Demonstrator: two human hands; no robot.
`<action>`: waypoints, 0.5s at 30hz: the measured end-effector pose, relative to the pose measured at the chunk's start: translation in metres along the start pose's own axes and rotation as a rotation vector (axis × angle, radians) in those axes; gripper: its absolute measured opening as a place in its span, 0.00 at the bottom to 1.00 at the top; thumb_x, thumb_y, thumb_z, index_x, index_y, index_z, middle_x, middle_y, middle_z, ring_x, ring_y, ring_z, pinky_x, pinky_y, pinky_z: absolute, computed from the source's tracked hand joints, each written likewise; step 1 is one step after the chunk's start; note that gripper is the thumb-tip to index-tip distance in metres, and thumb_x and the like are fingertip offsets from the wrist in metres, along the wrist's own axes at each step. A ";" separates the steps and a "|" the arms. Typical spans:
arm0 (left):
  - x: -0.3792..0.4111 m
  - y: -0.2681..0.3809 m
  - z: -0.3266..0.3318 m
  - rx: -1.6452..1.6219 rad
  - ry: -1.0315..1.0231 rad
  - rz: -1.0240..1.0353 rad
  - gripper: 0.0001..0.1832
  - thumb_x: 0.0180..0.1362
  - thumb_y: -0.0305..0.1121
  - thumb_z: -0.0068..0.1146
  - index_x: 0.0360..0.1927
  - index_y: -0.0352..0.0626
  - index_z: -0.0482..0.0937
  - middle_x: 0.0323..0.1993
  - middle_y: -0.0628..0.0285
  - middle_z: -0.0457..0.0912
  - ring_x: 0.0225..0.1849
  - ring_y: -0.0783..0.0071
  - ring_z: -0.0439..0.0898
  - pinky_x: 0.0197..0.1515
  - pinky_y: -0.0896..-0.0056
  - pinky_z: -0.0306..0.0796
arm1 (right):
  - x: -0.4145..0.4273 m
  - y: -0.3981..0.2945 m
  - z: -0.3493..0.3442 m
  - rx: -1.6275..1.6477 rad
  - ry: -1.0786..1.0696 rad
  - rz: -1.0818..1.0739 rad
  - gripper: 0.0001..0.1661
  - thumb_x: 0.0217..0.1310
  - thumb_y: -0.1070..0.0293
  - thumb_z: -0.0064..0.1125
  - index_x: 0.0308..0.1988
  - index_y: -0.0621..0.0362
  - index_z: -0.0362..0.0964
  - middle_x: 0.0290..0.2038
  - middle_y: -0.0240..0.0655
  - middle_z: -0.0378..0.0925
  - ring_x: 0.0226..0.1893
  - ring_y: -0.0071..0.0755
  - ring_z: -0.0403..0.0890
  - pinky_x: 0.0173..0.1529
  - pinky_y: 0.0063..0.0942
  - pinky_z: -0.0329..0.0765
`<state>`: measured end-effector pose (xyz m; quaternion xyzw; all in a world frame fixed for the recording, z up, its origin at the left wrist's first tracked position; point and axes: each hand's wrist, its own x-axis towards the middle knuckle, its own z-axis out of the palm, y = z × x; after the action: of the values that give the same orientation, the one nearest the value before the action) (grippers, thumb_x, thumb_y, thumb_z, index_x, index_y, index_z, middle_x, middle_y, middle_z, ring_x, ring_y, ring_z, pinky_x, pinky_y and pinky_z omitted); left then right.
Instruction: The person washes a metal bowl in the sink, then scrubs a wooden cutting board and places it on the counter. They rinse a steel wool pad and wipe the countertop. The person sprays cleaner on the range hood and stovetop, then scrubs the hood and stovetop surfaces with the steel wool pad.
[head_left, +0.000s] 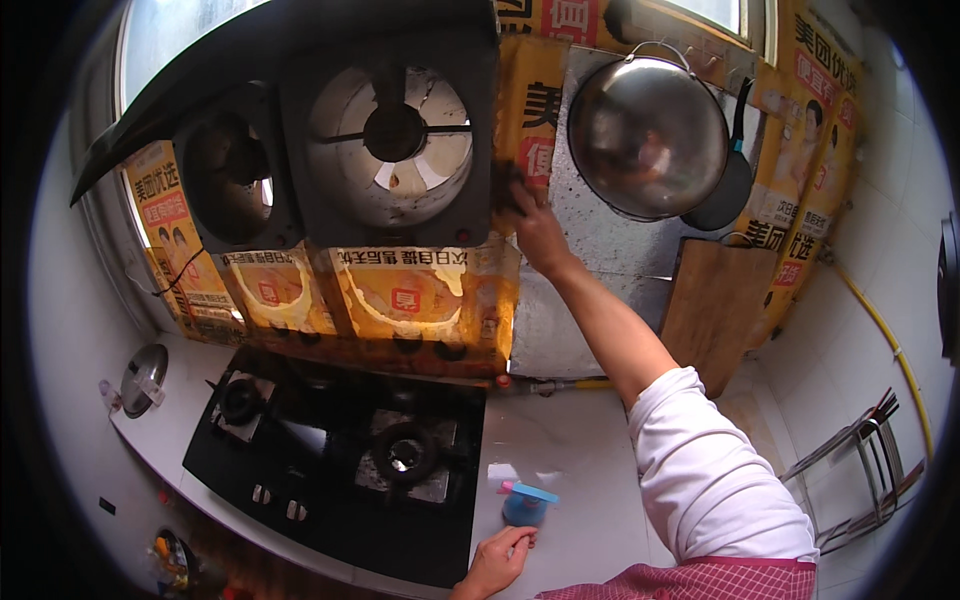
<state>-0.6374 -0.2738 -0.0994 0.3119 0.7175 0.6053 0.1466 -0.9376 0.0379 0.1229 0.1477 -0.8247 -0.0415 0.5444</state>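
My right hand (541, 238) is raised on an outstretched arm. It presses a dark cloth or scrubbing pad (508, 187) against the printed yellow covering beside the range hood (420, 234); shadow hides the pad's exact outline. Low in the view, my left hand (498, 561) is loosely curled over the white countertop (577, 442), with nothing visible in its fingers. Just beyond its knuckles stands a blue spray bottle (525, 511) with a blue and pink trigger head. Whether hand and bottle touch is unclear.
Left of the bottle is a black glass gas stove (330, 450) with two burners. A wok (649, 139) and a black frying pan (720, 191) hang on the wall. Below them leans a wooden cutting board (712, 315). A pot lid (144, 381) rests at far left. A yellow gas hose (885, 330) runs along the right.
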 end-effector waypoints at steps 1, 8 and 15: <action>0.001 0.001 0.000 0.012 0.007 0.032 0.09 0.60 0.26 0.48 0.42 0.36 0.77 0.29 0.54 0.79 0.32 0.60 0.79 0.37 0.67 0.72 | -0.005 0.006 -0.005 0.000 -0.097 -0.011 0.23 0.41 0.83 0.52 0.41 0.54 0.79 0.56 0.46 0.68 0.58 0.51 0.67 0.61 0.40 0.68; -0.009 -0.014 0.003 0.057 0.057 0.106 0.09 0.60 0.25 0.48 0.41 0.37 0.78 0.28 0.56 0.79 0.31 0.66 0.79 0.34 0.69 0.72 | 0.195 0.053 -0.109 -0.276 0.584 -0.095 0.19 0.46 0.81 0.52 0.40 0.55 0.80 0.48 0.47 0.76 0.49 0.49 0.74 0.55 0.41 0.70; 0.004 -0.031 0.009 0.073 0.041 0.148 0.09 0.59 0.26 0.50 0.41 0.40 0.79 0.25 0.59 0.79 0.26 0.68 0.79 0.30 0.70 0.72 | 0.239 0.080 -0.090 -0.580 0.046 -0.252 0.25 0.54 0.79 0.47 0.53 0.51 0.73 0.60 0.37 0.68 0.62 0.39 0.66 0.68 0.35 0.60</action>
<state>-0.6435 -0.2661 -0.1303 0.3568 0.7169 0.5943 0.0752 -0.9586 0.0538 0.3894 0.0884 -0.7412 -0.3388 0.5727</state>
